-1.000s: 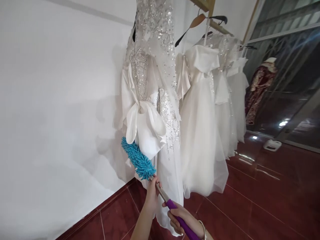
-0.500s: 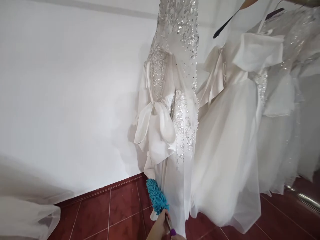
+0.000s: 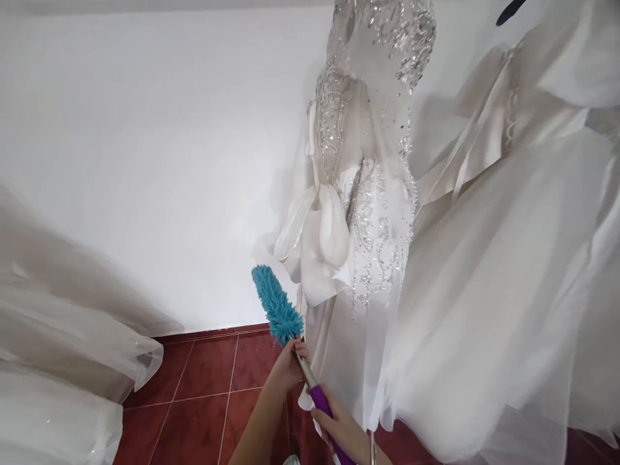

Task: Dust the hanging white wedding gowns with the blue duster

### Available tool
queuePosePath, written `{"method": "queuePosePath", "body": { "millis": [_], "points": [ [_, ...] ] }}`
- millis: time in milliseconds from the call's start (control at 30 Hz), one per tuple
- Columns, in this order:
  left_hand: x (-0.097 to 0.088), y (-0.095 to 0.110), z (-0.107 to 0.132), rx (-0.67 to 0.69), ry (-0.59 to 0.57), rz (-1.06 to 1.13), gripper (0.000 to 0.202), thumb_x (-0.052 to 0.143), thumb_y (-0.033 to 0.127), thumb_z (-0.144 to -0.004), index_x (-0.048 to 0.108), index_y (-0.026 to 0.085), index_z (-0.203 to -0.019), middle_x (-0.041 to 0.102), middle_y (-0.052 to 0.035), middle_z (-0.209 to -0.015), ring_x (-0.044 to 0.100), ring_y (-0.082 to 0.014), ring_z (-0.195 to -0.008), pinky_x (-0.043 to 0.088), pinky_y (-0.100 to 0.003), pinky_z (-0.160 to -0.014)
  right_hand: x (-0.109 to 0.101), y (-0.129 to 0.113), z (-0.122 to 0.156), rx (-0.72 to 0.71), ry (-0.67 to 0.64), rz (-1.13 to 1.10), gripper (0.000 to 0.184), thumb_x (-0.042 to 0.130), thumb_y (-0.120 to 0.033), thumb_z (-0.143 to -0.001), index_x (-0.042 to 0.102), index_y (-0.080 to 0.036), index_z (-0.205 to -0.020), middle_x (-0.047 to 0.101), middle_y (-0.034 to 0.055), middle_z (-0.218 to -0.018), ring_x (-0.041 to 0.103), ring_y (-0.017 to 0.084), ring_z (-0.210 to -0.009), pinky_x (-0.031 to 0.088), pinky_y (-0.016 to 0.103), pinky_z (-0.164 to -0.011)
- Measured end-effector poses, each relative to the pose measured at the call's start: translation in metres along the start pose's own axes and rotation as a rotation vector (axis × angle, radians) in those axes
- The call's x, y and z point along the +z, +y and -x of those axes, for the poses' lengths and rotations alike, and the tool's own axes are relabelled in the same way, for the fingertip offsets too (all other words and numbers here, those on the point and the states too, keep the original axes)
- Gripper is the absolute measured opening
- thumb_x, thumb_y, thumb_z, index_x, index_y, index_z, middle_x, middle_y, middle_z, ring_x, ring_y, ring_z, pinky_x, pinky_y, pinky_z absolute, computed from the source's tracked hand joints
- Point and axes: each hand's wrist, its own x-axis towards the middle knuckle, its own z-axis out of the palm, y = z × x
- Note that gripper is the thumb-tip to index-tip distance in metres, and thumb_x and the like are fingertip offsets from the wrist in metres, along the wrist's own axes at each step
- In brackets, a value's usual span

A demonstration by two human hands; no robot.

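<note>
A duster (image 3: 276,303) with a fluffy turquoise head, a metal shaft and a purple handle tilts up to the left in front of me. My left hand (image 3: 290,361) is closed round the shaft just below the fluffy head. Lower down, my right hand (image 3: 339,426) grips the purple handle. Just right of the duster head hangs a white dress (image 3: 329,284) with silver beads, sequins and a large bow. Whether the head touches the cloth, I cannot tell.
More white gowns (image 3: 484,310) with full skirts hang on the right. Pale tulle skirts (image 3: 62,413) reach in from the lower left. Behind is a white wall (image 3: 145,161), above a dark red tiled floor (image 3: 203,374). A dark hanger end (image 3: 509,11) shows at the top right.
The duster has risen and moved left, with both hands following and showing more fully. My view has shifted, so the dresses appear nearer and further right.
</note>
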Motion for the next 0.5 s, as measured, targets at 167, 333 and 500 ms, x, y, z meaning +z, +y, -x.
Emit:
{"method": "queuePosePath", "body": {
  "millis": [167, 333, 500],
  "points": [
    [0.064, 0.013, 0.03, 0.051, -0.33, -0.056, 0.009, 0.055, 0.011, -0.078, 0.05, 0.018, -0.078, 0.032, 0.011, -0.054, 0.038, -0.0017, -0.042, 0.037, -0.018, -0.052, -0.013, -0.065, 0.028, -0.08, -0.01, 0.059, 0.05, 0.047, -0.044, -0.08, 0.035, -0.019, -0.121, 0.038, -0.0116, -0.053, 0.035, 0.007, -0.04, 0.031, 0.021, -0.038],
    [0.086, 0.007, 0.025, 0.048, -0.375, -0.12, 0.009, 0.055, 0.012, -0.077, 0.048, 0.018, -0.077, 0.033, 0.0112, -0.055, 0.038, -0.0013, -0.043, 0.037, -0.019, -0.053, -0.024, -0.074, 0.032, -0.073, 0.024, 0.005, 0.056, 0.047, -0.046, -0.079, 0.032, -0.017, -0.124, 0.037, -0.0123, -0.051, 0.034, 0.007, -0.041, 0.031, 0.021, -0.04],
    [0.057, -0.011, -0.017, 0.002, -0.227, -0.143, 0.01, 0.052, 0.012, -0.078, 0.046, 0.019, -0.077, 0.033, 0.0121, -0.053, 0.037, -0.0016, -0.039, 0.036, -0.019, -0.051, -0.035, -0.036, 0.014, -0.041, 0.092, -0.069, 0.059, 0.048, -0.046, -0.077, 0.033, -0.014, -0.124, 0.04, -0.0127, -0.048, 0.032, 0.006, -0.04, 0.029, 0.02, -0.04]
  ]
}}
